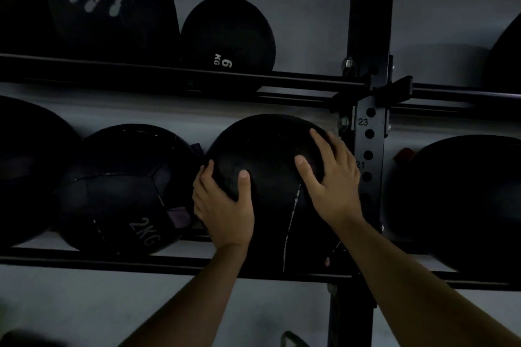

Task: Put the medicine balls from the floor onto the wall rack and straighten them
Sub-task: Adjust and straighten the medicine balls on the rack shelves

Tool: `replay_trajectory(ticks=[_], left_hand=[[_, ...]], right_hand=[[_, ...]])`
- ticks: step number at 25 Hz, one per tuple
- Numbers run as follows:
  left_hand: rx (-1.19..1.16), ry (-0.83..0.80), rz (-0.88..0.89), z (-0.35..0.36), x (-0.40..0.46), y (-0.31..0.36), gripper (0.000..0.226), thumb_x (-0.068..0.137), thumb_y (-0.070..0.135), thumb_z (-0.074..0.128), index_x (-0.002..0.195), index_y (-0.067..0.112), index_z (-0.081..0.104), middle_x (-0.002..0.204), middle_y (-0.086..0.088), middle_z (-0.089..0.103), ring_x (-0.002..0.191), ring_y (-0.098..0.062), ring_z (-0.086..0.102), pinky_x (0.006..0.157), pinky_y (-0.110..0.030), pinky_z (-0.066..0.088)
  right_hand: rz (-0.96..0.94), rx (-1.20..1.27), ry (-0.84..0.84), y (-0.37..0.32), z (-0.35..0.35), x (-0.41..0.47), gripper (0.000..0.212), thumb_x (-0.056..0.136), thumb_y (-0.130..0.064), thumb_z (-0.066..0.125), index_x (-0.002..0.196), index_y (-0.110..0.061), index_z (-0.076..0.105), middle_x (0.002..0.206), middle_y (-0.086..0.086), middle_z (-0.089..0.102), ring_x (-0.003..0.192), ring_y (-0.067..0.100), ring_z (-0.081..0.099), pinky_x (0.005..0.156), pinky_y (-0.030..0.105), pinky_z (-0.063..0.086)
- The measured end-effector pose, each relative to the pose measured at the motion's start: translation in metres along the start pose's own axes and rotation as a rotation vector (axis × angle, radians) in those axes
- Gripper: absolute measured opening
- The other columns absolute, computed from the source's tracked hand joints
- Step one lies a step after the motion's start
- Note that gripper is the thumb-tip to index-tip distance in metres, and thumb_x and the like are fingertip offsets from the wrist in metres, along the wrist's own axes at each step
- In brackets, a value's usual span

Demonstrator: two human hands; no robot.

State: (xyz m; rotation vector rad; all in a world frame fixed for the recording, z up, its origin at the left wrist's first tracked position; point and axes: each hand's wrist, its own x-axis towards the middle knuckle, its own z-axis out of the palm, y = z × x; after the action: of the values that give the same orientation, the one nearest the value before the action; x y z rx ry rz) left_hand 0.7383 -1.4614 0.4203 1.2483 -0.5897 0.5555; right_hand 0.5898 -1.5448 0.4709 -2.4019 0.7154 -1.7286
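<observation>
Black medicine ball (267, 149) sits on the lower rack rails (112, 260), between the 2KG ball (121, 191) and the upright post (369, 146). I see both hands on it. Left hand (225, 205) cups its left side, fingers curled round the edge and thumb up the front. Right hand (329, 177) lies flat on the upper right face, fingers spread and straight, pressing. On the shelf above: a 6 KG ball (228, 31), and beside it a larger ball with a pale handprint (110, 0). Light is dim.

Dim, murky, softly blurred, shadow-heavy
</observation>
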Motion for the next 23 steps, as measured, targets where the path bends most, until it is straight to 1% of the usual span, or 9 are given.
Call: replay_trajectory(ticks=[4,6,8,11,13,15,18,21,23], left_hand=[[-0.253,-0.244,-0.175,-0.019,0.069,0.009,0.055,0.094,0.063,0.052,0.127,0.02,0.054,0.124,-0.002,0.062,0.119,-0.026,0.06,0.096,-0.036,0.047],[-0.168,-0.507,-0.237,-0.021,0.109,0.018,0.066,0.091,0.074,0.047,0.136,0.026,0.054,0.131,0.001,0.061,0.124,-0.023,0.059,0.103,-0.038,0.045],[-0.107,-0.63,-0.273,-0.015,0.115,0.027,0.083,0.081,0.084,0.048,0.141,0.026,0.054,0.135,0.001,0.06,0.125,-0.022,0.057,0.106,-0.039,0.043],[-0.016,-0.495,-0.274,-0.02,0.092,0.021,0.091,0.068,0.091,0.048,0.133,0.028,0.055,0.138,-0.002,0.058,0.126,-0.028,0.055,0.111,-0.051,0.041],[0.032,-0.416,-0.21,-0.031,0.066,0.016,0.083,0.075,0.086,0.043,0.133,0.028,0.053,0.141,-0.002,0.054,0.131,-0.031,0.05,0.114,-0.057,0.037],[0.084,-0.371,-0.139,-0.034,0.051,0.019,0.071,0.089,0.076,0.041,0.137,0.025,0.05,0.143,-0.004,0.052,0.135,-0.034,0.046,0.115,-0.057,0.032],[0.153,-0.252,-0.044,-0.022,0.041,0.019,0.064,0.1,0.062,0.038,0.147,0.019,0.045,0.153,-0.007,0.046,0.141,-0.034,0.041,0.117,-0.052,0.03],[-0.009,-0.125,0.046,-0.014,0.031,0.013,0.059,0.102,0.056,0.037,0.153,0.027,0.043,0.16,0.003,0.044,0.15,-0.02,0.034,0.122,-0.045,0.028],[-0.061,-0.087,0.068,-0.009,0.029,0.009,0.059,0.1,0.059,0.033,0.153,0.036,0.043,0.161,0.01,0.042,0.15,-0.015,0.034,0.123,-0.044,0.028]], right_hand=[[0.465,0.212,0.271,-0.026,0.027,-0.03,0.082,0.091,-0.079,0.035,0.161,-0.039,0.021,0.17,0.01,0.021,0.156,0.035,0.018,0.125,0.06,0.017],[0.456,0.217,0.326,-0.031,0.038,-0.034,0.086,0.087,-0.079,0.031,0.161,-0.035,0.026,0.167,0.012,0.027,0.154,0.037,0.023,0.123,0.061,0.018],[0.415,0.23,0.35,-0.022,0.04,-0.025,0.086,0.086,-0.077,0.028,0.159,-0.032,0.029,0.162,0.013,0.033,0.15,0.037,0.028,0.122,0.06,0.02],[0.252,0.231,0.312,0.014,0.034,-0.013,0.08,0.092,-0.068,0.026,0.159,-0.024,0.032,0.152,0.014,0.041,0.143,0.032,0.035,0.119,0.048,0.025],[0.12,0.233,0.243,0.035,0.031,-0.008,0.074,0.098,-0.06,0.023,0.16,-0.02,0.031,0.148,0.012,0.043,0.139,0.026,0.037,0.118,0.041,0.029],[0.081,0.22,0.204,0.046,0.028,-0.001,0.07,0.1,-0.056,0.021,0.16,-0.021,0.029,0.151,0.01,0.043,0.14,0.024,0.034,0.12,0.044,0.029],[0.1,0.09,0.156,0.045,0.018,-0.001,0.069,0.101,-0.059,0.019,0.162,-0.026,0.026,0.158,0.007,0.04,0.146,0.026,0.03,0.121,0.044,0.027],[0.307,0.271,0.083,0.022,0.013,-0.005,0.068,0.098,-0.066,0.027,0.161,-0.041,0.022,0.169,0.004,0.023,0.156,0.029,0.018,0.125,0.057,0.016],[0.388,0.298,0.13,0.001,0.02,-0.007,0.077,0.089,-0.077,0.025,0.159,-0.045,0.023,0.17,0.006,0.019,0.157,0.032,0.014,0.125,0.061,0.011]])
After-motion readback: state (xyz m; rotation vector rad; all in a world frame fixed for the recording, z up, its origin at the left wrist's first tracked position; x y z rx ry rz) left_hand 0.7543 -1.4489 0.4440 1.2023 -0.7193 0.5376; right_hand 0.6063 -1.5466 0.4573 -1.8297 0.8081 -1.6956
